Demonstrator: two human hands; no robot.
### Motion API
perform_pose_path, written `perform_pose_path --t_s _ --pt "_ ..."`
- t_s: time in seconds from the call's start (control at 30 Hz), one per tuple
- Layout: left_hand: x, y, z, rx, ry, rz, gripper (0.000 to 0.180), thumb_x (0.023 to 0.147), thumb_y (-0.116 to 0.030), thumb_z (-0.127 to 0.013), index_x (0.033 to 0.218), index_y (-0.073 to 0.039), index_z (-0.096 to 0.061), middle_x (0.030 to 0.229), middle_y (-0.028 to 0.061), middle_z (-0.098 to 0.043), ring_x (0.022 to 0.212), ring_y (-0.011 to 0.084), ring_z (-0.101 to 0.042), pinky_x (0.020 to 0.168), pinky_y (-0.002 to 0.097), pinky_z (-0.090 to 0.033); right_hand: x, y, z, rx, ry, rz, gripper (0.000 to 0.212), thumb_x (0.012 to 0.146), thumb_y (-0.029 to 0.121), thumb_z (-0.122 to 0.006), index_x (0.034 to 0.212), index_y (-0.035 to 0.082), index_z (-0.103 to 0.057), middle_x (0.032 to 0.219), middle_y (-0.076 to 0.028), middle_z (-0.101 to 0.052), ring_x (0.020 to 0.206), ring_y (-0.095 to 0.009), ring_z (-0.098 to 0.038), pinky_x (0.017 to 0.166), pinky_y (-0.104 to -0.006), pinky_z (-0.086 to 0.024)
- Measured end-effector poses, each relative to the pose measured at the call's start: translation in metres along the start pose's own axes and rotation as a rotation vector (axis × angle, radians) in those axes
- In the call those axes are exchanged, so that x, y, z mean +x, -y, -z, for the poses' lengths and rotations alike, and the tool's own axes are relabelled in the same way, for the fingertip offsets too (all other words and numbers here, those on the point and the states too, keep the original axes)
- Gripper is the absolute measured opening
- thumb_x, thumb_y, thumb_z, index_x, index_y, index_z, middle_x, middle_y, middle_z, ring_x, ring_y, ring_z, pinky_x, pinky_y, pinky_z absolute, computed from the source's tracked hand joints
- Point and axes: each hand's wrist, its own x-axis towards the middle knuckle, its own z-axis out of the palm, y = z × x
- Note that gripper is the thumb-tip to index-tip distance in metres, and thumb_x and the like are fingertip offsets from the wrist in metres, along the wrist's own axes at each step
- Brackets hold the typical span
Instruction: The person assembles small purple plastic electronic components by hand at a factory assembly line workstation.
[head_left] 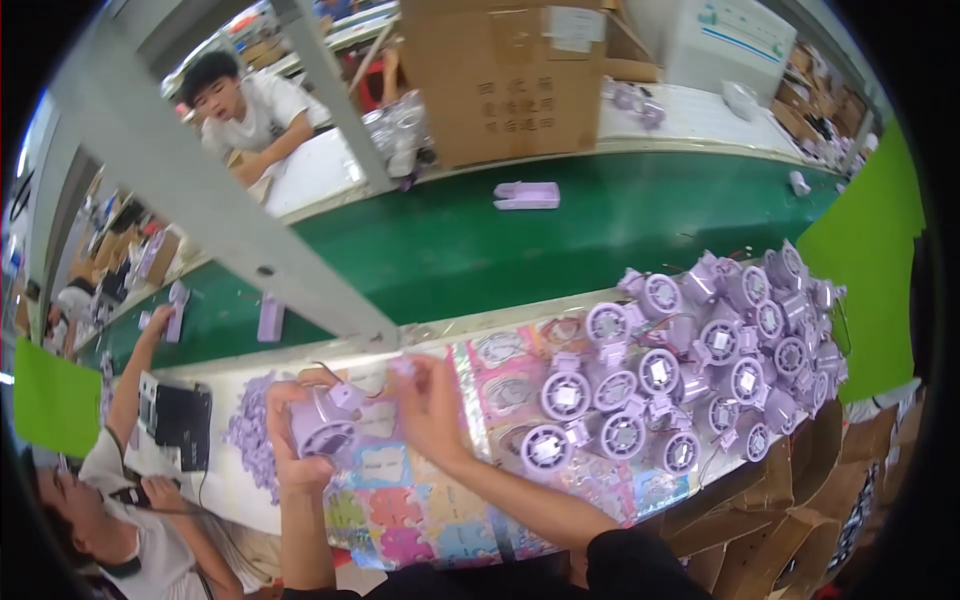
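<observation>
My left hand (291,432) is wrapped round a lilac cylindrical plastic housing (326,428). Its round end faces down toward me, and a small block with a thin wire sticks out at its top. Just right of it, my right hand (431,402) pinches a small lilac plastic piece (403,368), somewhat blurred and apart from the housing. Beside my left hand lies a heap of small lilac pieces (252,432). To the right, many similar housings (658,372) are piled up, several with wires and round slotted ends showing.
A colourful patterned mat (390,505) covers the bench under my hands. Beyond runs a green conveyor belt (420,245) carrying lilac parts (527,196). A grey metal post (230,220) slants across the left. Co-workers sit at left and across; cardboard boxes (770,550) stand lower right.
</observation>
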Motion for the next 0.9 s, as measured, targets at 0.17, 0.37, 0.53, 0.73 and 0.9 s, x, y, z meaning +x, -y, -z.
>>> perform_pose_path --t_s 0.17,0.37,0.53,0.73,0.9 --pt "-0.048 0.008 0.034 -0.007 -0.452 0.124 0.065 0.068 -0.021 -0.084 0.125 -0.007 -0.054 0.121 0.0124 -0.059 0.106 0.0261 -0.064 0.088 0.039 -0.056 0.0 0.031 0.007 -0.026 0.038 0.212 0.031 0.097 0.006 -0.061 0.125 0.0 -0.051 0.114 -0.008 -0.049 0.091 -0.011 -0.051 0.078 -0.0249 -0.046" --pt "-0.077 0.019 0.026 0.103 -0.4 0.274 0.057 0.071 -0.005 -0.079 0.125 -0.002 -0.061 0.119 0.0115 -0.065 0.106 0.021 -0.064 0.094 0.0344 -0.052 -0.025 0.034 0.008 0.158 0.552 0.005 0.03 0.094 0.006 -0.065 0.124 0.002 -0.058 0.12 -0.011 -0.056 0.089 -0.012 -0.059 0.076 -0.0264 -0.05" --pt "-0.078 0.007 0.03 0.067 -0.312 0.336 0.057 0.073 0.002 -0.076 0.128 -0.001 -0.062 0.122 0.0127 -0.065 0.113 0.0224 -0.062 0.1 0.0348 -0.048 -0.014 0.05 0.02 0.114 0.775 -0.239 0.03 0.098 0.002 -0.061 0.127 0.002 -0.053 0.106 -0.005 -0.064 0.097 -0.011 -0.064 0.086 -0.0261 -0.052" --pt "-0.07 0.001 0.025 0.272 -0.156 0.257 0.047 0.076 0.006 -0.07 0.122 0.003 -0.066 0.121 0.0118 -0.065 0.116 0.0227 -0.061 0.103 0.0345 -0.046 -0.014 0.042 0.025 0.034 0.789 -0.19 0.029 0.098 0.002 -0.061 0.125 0.002 -0.055 0.104 -0.004 -0.064 0.096 -0.009 -0.062 0.084 -0.025 -0.051" --pt "-0.066 0.011 0.002 0.553 -0.379 0.285 0.014 0.082 0.001 -0.074 0.093 0.003 -0.066 0.096 0.007 -0.067 0.088 0.013 -0.06 0.077 0.0266 -0.047 -0.022 0.046 0.019 0.087 0.767 -0.166 0.028 0.098 0.004 -0.062 0.125 0.003 -0.056 0.102 -0.002 -0.063 0.095 -0.008 -0.06 0.083 -0.0252 -0.05"
